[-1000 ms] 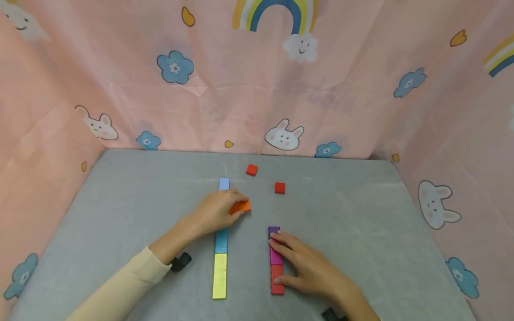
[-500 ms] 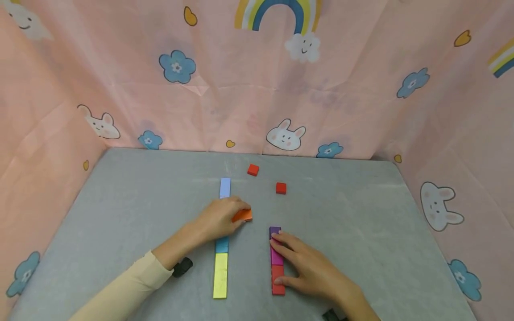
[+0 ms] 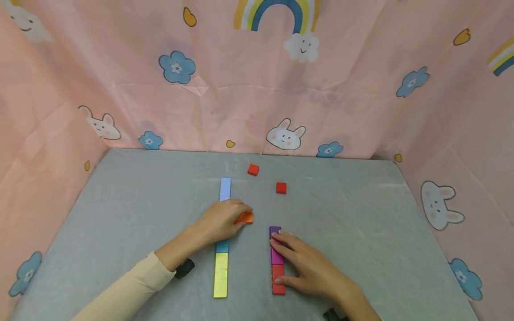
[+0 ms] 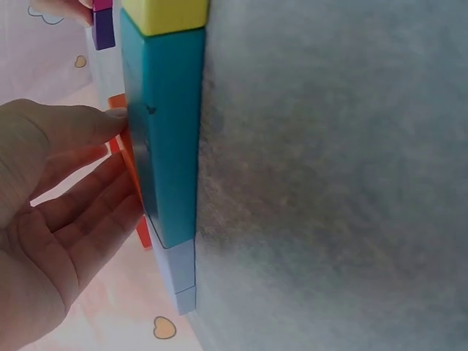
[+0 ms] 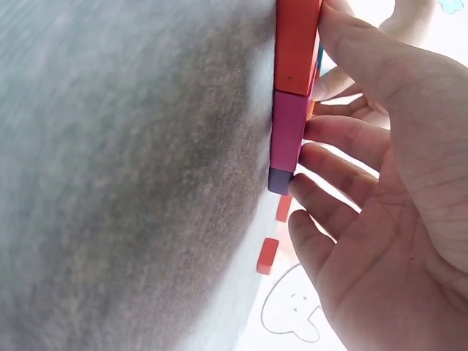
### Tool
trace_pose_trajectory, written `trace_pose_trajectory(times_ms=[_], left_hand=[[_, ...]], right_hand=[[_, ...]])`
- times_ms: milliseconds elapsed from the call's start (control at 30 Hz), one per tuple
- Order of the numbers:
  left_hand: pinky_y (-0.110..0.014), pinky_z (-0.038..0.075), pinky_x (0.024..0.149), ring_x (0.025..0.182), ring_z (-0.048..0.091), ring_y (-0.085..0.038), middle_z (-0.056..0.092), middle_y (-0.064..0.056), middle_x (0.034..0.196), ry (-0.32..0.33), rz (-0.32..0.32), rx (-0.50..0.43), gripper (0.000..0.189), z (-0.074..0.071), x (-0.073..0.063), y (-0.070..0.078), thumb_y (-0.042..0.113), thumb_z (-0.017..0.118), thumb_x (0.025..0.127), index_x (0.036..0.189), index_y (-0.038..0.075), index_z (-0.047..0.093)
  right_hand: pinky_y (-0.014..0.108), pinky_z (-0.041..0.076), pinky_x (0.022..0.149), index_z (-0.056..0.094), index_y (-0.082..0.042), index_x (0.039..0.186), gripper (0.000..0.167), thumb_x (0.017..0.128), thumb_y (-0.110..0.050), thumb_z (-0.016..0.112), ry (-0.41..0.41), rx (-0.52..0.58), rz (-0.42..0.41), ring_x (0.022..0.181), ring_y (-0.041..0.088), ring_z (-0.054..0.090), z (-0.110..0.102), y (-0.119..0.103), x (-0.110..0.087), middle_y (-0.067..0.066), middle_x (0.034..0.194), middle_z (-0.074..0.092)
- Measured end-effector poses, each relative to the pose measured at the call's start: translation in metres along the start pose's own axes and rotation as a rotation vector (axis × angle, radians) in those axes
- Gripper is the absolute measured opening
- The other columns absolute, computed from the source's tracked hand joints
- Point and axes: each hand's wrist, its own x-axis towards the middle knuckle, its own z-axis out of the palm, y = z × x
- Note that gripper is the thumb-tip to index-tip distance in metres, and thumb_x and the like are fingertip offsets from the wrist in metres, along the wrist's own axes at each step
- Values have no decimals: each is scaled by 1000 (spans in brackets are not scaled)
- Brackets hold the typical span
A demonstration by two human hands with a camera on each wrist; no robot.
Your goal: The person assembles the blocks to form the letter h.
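In the head view my left hand pinches an orange block between thumb and fingers, reaching over a straight row of blocks. That row runs from a yellow block near me through a teal block to light blue blocks at the far end; my hand hides its middle. My right hand lies along a second row, fingertips on the purple block and magenta block, thumb on the red block. Its fingers look relaxed and spread in the right wrist view.
Two small red blocks lie apart beyond the rows on the grey table. A pink printed cloth closes off the back and sides. Black straps show at the wrists.
My left hand has come nearer to me along the left row with the orange block, uncovering more of the light blue end. The right hand has stayed put.
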Motion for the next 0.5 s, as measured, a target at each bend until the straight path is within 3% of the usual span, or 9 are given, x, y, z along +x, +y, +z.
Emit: trace_pose_trajectory(times_ms=[233, 500], left_hand=[[-39, 66, 87, 99, 73, -20, 78, -8, 113, 9, 27, 15, 30, 1, 2, 1, 9, 79, 93, 123, 6, 77], [-39, 66, 86, 96, 73, -22, 78, -8, 110, 8, 9, 15, 26, 1, 0, 0, 7, 79, 93, 119, 4, 78]], right_hand=[[54, 52, 116, 51, -13, 158, 81, 94, -59, 71, 29, -11, -38, 150, 29, 50, 2, 0, 0, 4, 165, 47], [54, 47, 121, 52, -13, 157, 83, 91, -55, 78, 35, -16, -34, 151, 27, 49, 1, -1, 0, 4, 165, 47]])
